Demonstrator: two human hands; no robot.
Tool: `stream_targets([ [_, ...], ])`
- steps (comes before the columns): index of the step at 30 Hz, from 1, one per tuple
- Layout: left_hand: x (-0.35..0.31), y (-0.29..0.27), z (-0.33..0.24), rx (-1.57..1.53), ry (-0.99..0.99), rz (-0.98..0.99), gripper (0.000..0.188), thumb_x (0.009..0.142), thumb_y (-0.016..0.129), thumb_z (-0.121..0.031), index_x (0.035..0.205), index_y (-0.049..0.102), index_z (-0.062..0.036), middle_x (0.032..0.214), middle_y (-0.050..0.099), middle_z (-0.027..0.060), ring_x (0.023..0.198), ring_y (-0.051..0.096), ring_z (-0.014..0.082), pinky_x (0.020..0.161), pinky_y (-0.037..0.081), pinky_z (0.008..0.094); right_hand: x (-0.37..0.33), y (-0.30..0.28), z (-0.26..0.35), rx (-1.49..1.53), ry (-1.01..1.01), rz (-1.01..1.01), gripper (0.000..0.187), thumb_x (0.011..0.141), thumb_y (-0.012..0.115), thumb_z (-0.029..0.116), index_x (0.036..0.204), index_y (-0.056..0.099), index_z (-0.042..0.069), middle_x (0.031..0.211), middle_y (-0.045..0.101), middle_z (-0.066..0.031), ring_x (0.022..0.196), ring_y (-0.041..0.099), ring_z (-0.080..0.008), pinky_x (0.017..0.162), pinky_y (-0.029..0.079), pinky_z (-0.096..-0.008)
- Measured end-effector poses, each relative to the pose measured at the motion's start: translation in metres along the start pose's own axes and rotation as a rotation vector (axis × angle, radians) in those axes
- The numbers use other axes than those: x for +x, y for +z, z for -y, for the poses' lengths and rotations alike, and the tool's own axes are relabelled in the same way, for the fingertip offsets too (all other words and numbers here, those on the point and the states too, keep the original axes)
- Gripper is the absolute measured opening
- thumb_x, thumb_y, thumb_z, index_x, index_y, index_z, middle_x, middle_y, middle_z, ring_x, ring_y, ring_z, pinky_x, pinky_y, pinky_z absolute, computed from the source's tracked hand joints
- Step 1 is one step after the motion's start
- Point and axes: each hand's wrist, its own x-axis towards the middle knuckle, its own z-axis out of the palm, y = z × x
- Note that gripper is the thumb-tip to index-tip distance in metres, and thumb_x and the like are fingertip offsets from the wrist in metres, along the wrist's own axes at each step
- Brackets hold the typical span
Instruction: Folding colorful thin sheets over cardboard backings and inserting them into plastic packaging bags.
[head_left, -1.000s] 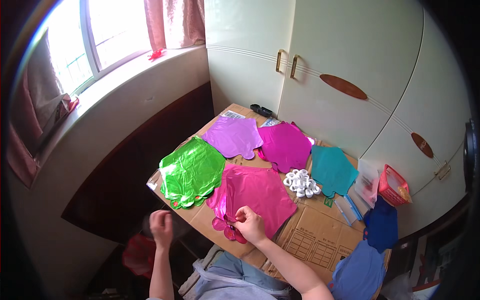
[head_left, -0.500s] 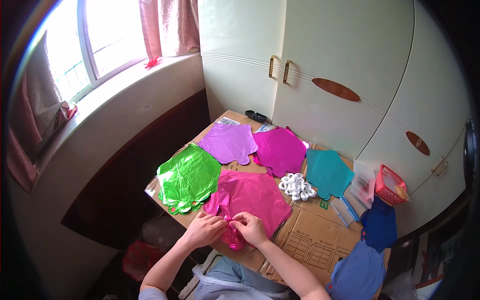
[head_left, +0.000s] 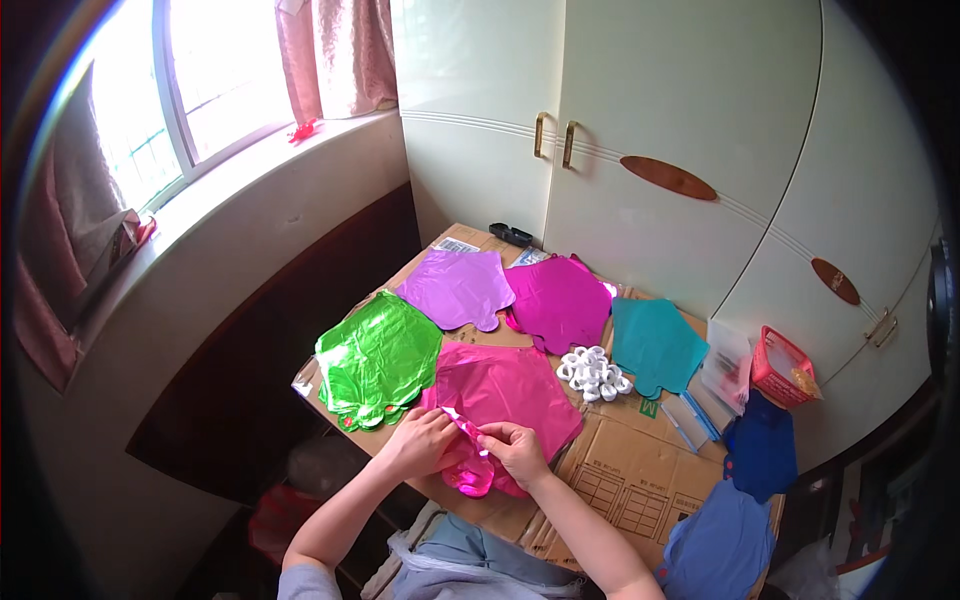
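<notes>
head view: a person is sitting at a cardboard-covered table (head_left: 640, 470), both hands meeting at the near edge of a hot-pink foil balloon (head_left: 505, 390) lying flat in front of them. the left hand (head_left: 420, 443) is curling around the balloon's lower tab, fingers pinching it, while the right hand (head_left: 517, 450) is gripping the same crumpled tab from the other side, where a thin white strip (head_left: 462, 424) is showing between the two hands.

a green foil balloon (head_left: 378, 358) is lying just left of the pink one, a lilac foil balloon (head_left: 460, 288) and a magenta foil balloon (head_left: 560, 302) are resting behind it, and a teal foil balloon (head_left: 655, 345) is sitting to the right. a cluster of white ribbon rolls (head_left: 594, 372) is lying between the pink and teal balloons. a flat blue-and-white packet (head_left: 690, 420) is lying near the right edge, a clear plastic box (head_left: 728, 362) is standing beyond it, and a small red basket (head_left: 780, 365) is perched at the far right. dark blue foil balloons (head_left: 760, 445) are hanging off the table's right side.

pale cabinet doors (head_left: 640, 110) with brass handles are rising behind the table; a bright window (head_left: 190, 80) with pink curtains is lighting the room from the left above a wide sill.
</notes>
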Motion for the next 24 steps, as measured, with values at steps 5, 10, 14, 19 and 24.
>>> stream_targets([
  [5,0.023,-0.004,0.013,0.062,-0.048,0.226,0.078,0.064,0.066,-0.07,0.115,0.06,-0.0114,0.124,0.053,0.0146,0.125,0.042,0.0328,0.102,0.031,0.0486,-0.001,-0.009,-0.005,0.068,-0.048,-0.028,0.009,0.09,0.062,0.004,0.097,0.066,0.002,0.088,0.064,-0.0001,0.078,0.057,-0.0059,0.071,0.046,-0.0198],
  [10,0.025,0.004,0.019,0.127,-0.03,0.229,0.097,0.062,0.06,-0.079,0.14,0.041,-0.0251,0.143,0.035,0.0236,0.134,0.03,0.0427,0.105,0.026,0.0548,-0.012,-0.022,0.016,0.078,-0.187,-0.247,0.005,0.092,0.062,0.012,0.092,0.064,0.008,0.081,0.057,0.0056,0.072,0.049,-0.0038,0.066,0.04,-0.0182],
  [14,0.028,-0.002,0.019,0.121,-0.045,0.288,0.104,0.06,0.061,-0.08,0.147,0.028,-0.0333,0.148,0.026,0.0251,0.136,0.026,0.0441,0.106,0.025,0.0576,-0.02,-0.072,0.057,0.366,-0.238,-0.599,0.008,0.091,0.063,0.017,0.097,0.061,0.011,0.092,0.06,0.0004,0.085,0.054,-0.0118,0.076,0.046,-0.0262],
  [19,0.031,0.0,0.018,0.114,-0.029,0.277,0.107,0.057,0.064,-0.079,0.146,0.03,-0.0317,0.147,0.027,0.0265,0.136,0.027,0.0439,0.105,0.026,0.0577,-0.065,-0.136,0.133,0.245,-0.538,-0.755,0.031,0.092,0.063,0.027,0.114,0.056,0.007,0.11,0.059,-0.0035,0.102,0.055,-0.0168,0.089,0.046,-0.0325],
  [24,0.034,-0.003,0.017,0.09,-0.029,0.283,0.11,0.053,0.067,-0.078,0.145,0.033,-0.0297,0.146,0.028,0.0271,0.135,0.028,0.0441,0.104,0.026,0.0588,-0.121,-0.138,0.195,0.088,-0.793,-0.909,0.039,0.095,0.054,0.038,0.117,0.05,0.007,0.109,0.054,-0.0057,0.1,0.056,-0.0186,0.083,0.048,-0.0332],
])
